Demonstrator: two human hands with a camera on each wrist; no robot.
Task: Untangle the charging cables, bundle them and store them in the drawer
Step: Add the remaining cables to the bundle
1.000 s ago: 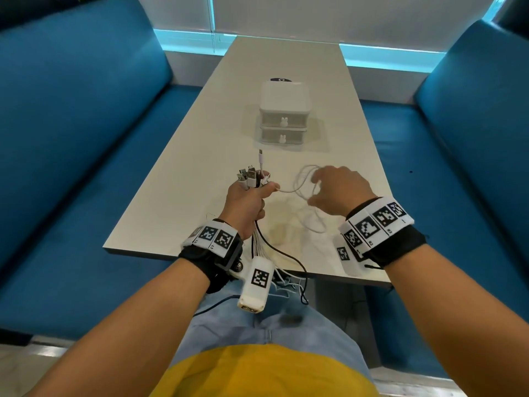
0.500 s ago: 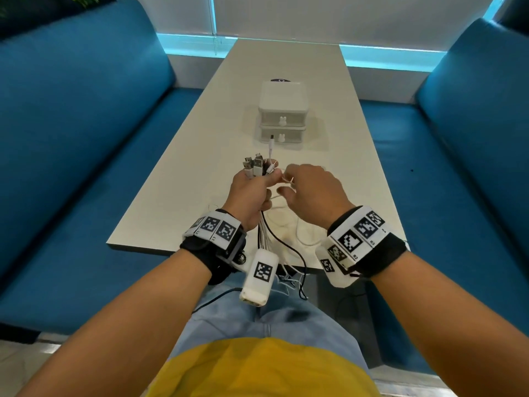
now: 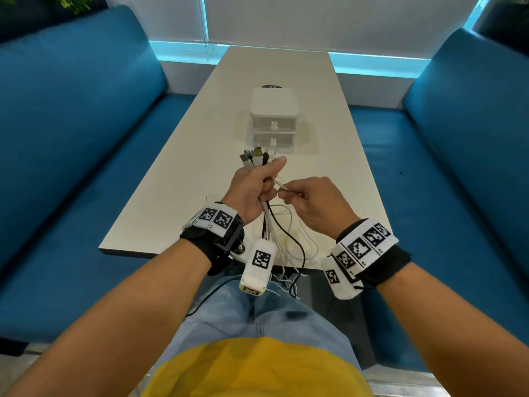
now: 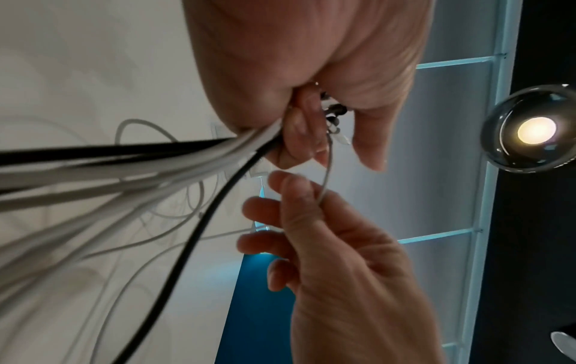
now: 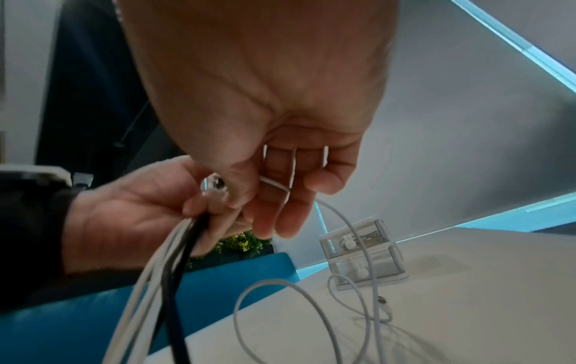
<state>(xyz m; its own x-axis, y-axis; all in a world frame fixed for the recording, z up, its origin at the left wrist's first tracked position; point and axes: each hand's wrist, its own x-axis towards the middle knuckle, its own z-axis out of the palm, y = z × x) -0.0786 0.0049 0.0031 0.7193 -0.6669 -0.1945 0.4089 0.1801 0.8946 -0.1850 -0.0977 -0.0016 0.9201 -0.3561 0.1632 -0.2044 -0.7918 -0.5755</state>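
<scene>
Both hands hold cables: left hand (image 3: pixel 254 190) grips the bundle (image 3: pixel 259 159) (plugs up), right hand (image 3: pixel 315 204) pinches one white cable (image 3: pixel 282 186).

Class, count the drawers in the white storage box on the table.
2. The top drawer sits directly above the bottom drawer; both are closed, each with a small rabbit-shaped knob, beyond the hands.

Cables held over the near end of the table

The left hand (image 3: pixel 253 187) grips the cables (image 3: pixel 257 159); the right hand (image 3: pixel 312 202), just right, pinches one; the drawers (image 3: pixel 273 121) stand behind on the table (image 3: pixel 329 156).
</scene>
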